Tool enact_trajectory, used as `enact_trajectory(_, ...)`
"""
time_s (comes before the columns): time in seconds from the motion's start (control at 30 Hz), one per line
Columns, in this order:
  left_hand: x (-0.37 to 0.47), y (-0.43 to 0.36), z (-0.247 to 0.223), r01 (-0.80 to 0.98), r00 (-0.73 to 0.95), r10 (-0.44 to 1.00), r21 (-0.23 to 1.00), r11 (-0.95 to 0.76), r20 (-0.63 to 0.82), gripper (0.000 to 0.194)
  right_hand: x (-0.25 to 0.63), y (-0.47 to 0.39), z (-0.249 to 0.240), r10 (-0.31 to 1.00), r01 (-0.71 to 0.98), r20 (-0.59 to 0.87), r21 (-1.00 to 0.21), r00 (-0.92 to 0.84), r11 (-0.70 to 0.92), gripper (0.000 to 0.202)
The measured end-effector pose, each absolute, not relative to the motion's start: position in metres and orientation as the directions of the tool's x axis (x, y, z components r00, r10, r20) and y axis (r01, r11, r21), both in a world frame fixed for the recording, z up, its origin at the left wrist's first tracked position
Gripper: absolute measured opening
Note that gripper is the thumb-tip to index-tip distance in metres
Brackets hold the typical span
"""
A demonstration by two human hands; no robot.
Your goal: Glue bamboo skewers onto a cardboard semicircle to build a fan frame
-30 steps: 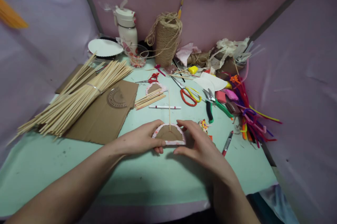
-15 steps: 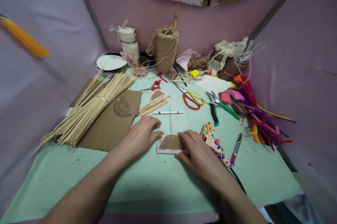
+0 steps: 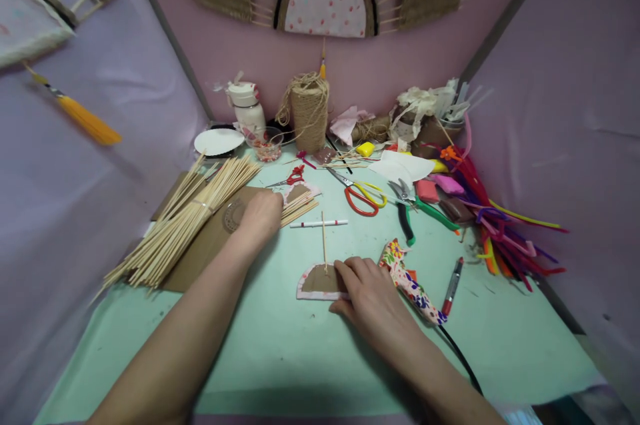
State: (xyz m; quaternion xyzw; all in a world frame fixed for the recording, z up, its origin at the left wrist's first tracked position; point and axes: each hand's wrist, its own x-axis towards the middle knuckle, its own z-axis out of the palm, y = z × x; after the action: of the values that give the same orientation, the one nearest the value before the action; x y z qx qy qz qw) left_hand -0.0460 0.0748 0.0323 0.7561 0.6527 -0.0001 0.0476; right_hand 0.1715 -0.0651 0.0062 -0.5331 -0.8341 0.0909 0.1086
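Note:
My right hand (image 3: 367, 288) grips the right end of a half-round cardboard piece (image 3: 320, 278) edged with pink fabric, thumb at its straight edge and fingers on its face. A thin wooden stick (image 3: 324, 238) stands out from the curved side, its far end crossing a white marker (image 3: 300, 224). My left hand (image 3: 264, 215) is at the left end of several short wooden sticks (image 3: 303, 210); its fingers are hidden behind the back of the hand. A second half-round cardboard piece (image 3: 299, 192) lies just beyond those sticks.
A long bundle of sticks (image 3: 185, 232), a brown cardboard sheet (image 3: 175, 272) and a protractor (image 3: 233, 215) lie left. Red-and-yellow scissors (image 3: 363, 202), green-handled pruners (image 3: 433, 213), a flower-covered tool (image 3: 413, 288) and pipe cleaners (image 3: 490, 225) lie right. A twine spool (image 3: 310, 112) stands behind.
My left hand has moved from beside the half-round piece, away and to the left, to the short sticks. My right hand keeps its hold. The view has tilted up slightly.

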Motion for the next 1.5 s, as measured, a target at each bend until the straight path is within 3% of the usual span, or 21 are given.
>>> enact_trajectory(0.17, -0.046, 0.079, 0.031, 0.987, 0.126, 0.989, 0.114, -0.117, -0.072, 0.027, 0.173, -0.065, 0.005, 0.908, 0.870, 0.106, -0.258, -0.406, 0.420, 0.050)
enact_trajectory(0.33, -0.044, 0.080, 0.035, 0.977, 0.072, 0.997, 0.200, -0.074, 0.015, 0.026, 0.172, -0.065, 0.003, 0.911, 0.879, 0.110, -0.240, -0.396, 0.412, 0.051)
enact_trajectory(0.43, -0.040, 0.075, 0.040, 0.884, 0.014, 0.979, 0.455, -0.108, 0.205, 0.020, 0.171, -0.065, 0.004, 0.917, 0.888, 0.092, -0.230, -0.387, 0.398, 0.051)
enact_trajectory(0.5, -0.035, 0.067, 0.045, 0.720, -0.027, 0.953, 0.667, -0.192, 0.303, 0.021, 0.171, -0.064, 0.006, 0.917, 0.886, 0.081, -0.239, -0.390, 0.398, 0.051)
enact_trajectory(0.57, -0.031, 0.052, 0.051, 0.535, -0.018, 0.956, 0.810, -0.239, 0.294, 0.021, 0.174, -0.065, 0.010, 0.919, 0.884, 0.076, -0.254, -0.386, 0.392, 0.050)
enact_trajectory(0.67, -0.030, 0.023, 0.057, 0.364, 0.015, 0.976, 0.908, -0.209, 0.219, 0.013, 0.186, -0.066, 0.017, 0.931, 0.893, 0.092, -0.265, -0.352, 0.364, 0.049)
enact_trajectory(0.9, -0.044, -0.046, 0.030, 0.106, -0.061, 0.992, 0.988, 0.116, -0.110, 0.021, 0.240, -0.084, 0.008, 0.976, 0.971, 0.165, -0.169, -0.140, 0.168, 0.050)
enact_trajectory(1.0, -0.046, -0.068, 0.016, -0.079, -0.044, 0.955, 0.953, 0.291, -0.295, 0.030, 0.255, -0.095, 0.002, 0.986, 0.987, 0.143, -0.126, -0.082, 0.100, 0.051)
enact_trajectory(1.1, -0.046, -0.083, 0.011, -0.208, -0.044, 0.920, 0.905, 0.372, -0.388, 0.034, 0.256, -0.103, 0.000, 0.971, 0.982, 0.234, -0.162, -0.055, 0.095, 0.049)
enact_trajectory(1.2, -0.044, -0.094, 0.011, -0.293, -0.054, 0.908, 0.876, 0.384, -0.416, 0.035, 0.239, -0.110, 0.003, 0.917, 0.935, 0.383, -0.274, -0.110, 0.227, 0.043)
enact_trajectory(1.33, -0.036, -0.111, 0.010, -0.339, 0.029, 0.894, 0.837, 0.430, -0.447, 0.032, 0.196, -0.117, 0.004, 0.822, 0.767, 0.452, -0.368, -0.347, 0.526, 0.034)
enact_trajectory(1.5, -0.030, -0.130, 0.008, -0.406, 0.044, 0.894, 0.809, 0.424, -0.446, 0.029, 0.154, -0.122, -0.002, 0.766, 0.680, 0.514, -0.402, -0.386, 0.613, 0.015)
